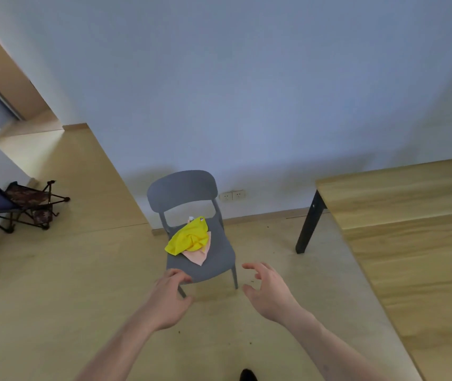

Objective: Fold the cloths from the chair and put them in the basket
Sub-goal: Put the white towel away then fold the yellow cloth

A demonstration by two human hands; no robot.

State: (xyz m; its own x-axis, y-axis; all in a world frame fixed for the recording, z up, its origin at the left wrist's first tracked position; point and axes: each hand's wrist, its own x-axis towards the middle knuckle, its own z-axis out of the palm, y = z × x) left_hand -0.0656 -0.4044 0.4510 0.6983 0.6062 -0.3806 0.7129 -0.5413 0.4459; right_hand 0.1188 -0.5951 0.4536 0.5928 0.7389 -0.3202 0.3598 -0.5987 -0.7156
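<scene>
Both hands are out in front and nothing is in them. The left hand reaches toward the front edge of the grey chair, fingers loosely curled and empty, overlapping the seat's near corner in this view; whether it actually touches the seat is hard to say from this angle. The right hand hovers just to the right of the chair, fingers spread and relaxed, thumb apart, holding nothing.

On the seat sits the pile: a crumpled yellow cloth on top, a pale pink cloth peeking out underneath toward the front, and a small scrap of white just showing behind the yellow, near the backrest. All bunched up, none folded.

So this looks like the very start. No cloth picked up, no fold made, and the basket isn't anywhere in sight. To the right runs a long wooden counter with black legs, a likely spot for folding. Far left, a folding camp chair stands by the wall. Everything remains: lift each cloth, fold it, find the basket, drop them in.
</scene>
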